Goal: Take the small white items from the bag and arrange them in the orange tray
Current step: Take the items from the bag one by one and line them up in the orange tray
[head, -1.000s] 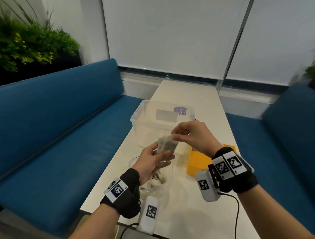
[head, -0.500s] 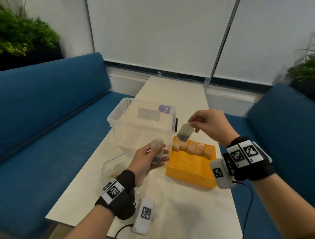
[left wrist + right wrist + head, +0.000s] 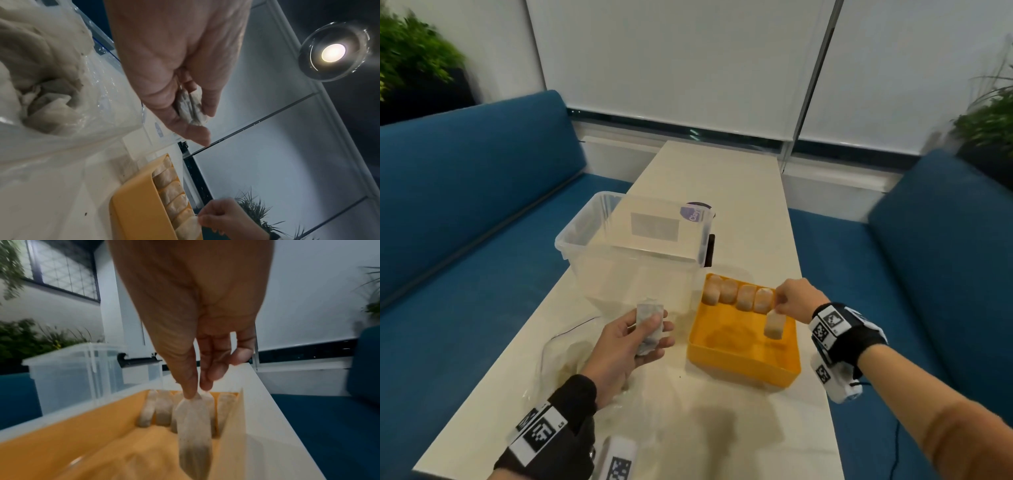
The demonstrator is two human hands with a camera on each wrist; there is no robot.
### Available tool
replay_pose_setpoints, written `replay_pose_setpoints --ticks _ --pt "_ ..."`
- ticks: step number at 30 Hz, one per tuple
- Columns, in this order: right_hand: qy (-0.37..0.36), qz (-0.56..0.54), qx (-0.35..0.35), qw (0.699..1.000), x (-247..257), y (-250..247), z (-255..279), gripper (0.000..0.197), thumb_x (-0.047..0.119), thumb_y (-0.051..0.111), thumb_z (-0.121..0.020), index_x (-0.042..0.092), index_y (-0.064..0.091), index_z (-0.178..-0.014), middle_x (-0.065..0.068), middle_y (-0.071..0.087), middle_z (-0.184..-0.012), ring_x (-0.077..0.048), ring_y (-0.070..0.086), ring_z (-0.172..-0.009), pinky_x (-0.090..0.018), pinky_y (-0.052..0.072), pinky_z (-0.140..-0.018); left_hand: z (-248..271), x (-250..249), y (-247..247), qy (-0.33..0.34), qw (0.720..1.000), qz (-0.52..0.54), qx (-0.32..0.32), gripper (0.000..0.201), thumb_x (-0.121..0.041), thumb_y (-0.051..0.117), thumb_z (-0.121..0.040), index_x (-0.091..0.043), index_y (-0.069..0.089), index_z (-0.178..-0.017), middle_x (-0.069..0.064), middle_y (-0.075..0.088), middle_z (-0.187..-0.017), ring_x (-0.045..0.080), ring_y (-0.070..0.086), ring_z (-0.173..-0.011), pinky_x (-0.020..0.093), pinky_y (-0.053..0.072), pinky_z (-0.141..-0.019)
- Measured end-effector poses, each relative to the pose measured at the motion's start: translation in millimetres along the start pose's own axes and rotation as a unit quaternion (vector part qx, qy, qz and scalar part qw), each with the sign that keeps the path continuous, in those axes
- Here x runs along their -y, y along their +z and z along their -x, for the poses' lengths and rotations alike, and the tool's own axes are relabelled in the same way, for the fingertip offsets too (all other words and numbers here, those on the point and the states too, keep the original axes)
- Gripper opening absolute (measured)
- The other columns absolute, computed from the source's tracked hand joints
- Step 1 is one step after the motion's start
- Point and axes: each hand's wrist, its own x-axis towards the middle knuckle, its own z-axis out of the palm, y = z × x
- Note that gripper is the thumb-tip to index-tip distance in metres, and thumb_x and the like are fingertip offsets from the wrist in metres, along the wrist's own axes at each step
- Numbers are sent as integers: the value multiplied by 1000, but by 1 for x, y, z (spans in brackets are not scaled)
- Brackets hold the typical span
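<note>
On my left, the clear plastic bag [image 3: 571, 356] lies crumpled on the white table [image 3: 722, 431], with more small white sachets [image 3: 47, 97] bunched inside it. My left hand [image 3: 619, 346] is raised just above the bag, palm up, fingers and thumb curled round a couple of sachets [image 3: 650, 325] pressed together; the left wrist view shows them wedged between my thumb and fingers [image 3: 193, 107].

Behind that hand stands a clear plastic tub [image 3: 633, 246], open at the top, with a purple sticker on its far wall. It sits just beside the far left corner of the orange tray [image 3: 739, 370].

The tray rests on the table to the right of the tub. Along its far wall a row of sachets [image 3: 736, 294] stands on edge, side by side and touching one another; I count four from the head view, though the wrist views hint at more and I cannot tell the number for sure.

My right hand [image 3: 794, 298] hangs over the tray's far right corner, thumb and forefinger pinching the top edge of one sachet [image 3: 774, 325]. It dangles upright, its lower end inside the tray near the right wall, just in front of the right end of the row. Whether its bottom touches the tray floor I cannot tell.

Blue benches [image 3: 465, 212] run along both sides of the table.
</note>
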Motion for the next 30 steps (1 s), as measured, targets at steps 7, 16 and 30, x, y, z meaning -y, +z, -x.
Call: replay_pose_setpoints --ticks 7,16,30 --pt "50 95 -32 994 -4 15 -27 19 18 51 -90 17 68 -96 -5 67 -101 -24 62 -96 -36 49 -86 4 -3 -5 5 1000 -15 -15 24 -26 59 -91 -14 67 -111 7 75 -101 23 73 -88 26 56 -69" --pt "42 85 -67 993 -7 8 -34 19 18 50 -93 19 61 -108 -5 61 -112 -24 57 -105 -38 40 -93 -1 -5 1 -17 999 -32 4 22 -21 59 -92 -14 67 -112 8 74 -105 24 72 -92 24 57 -67" --pt "-245 -234 -35 940 113 -60 64 24 32 65 -87 19 69 -107 6 67 -91 -3 57 -76 -18 48 -72 -6 -27 43 24 984 -111 134 28 -11 62 -91 -15 62 -119 5 73 -109 20 71 -98 24 56 -73"
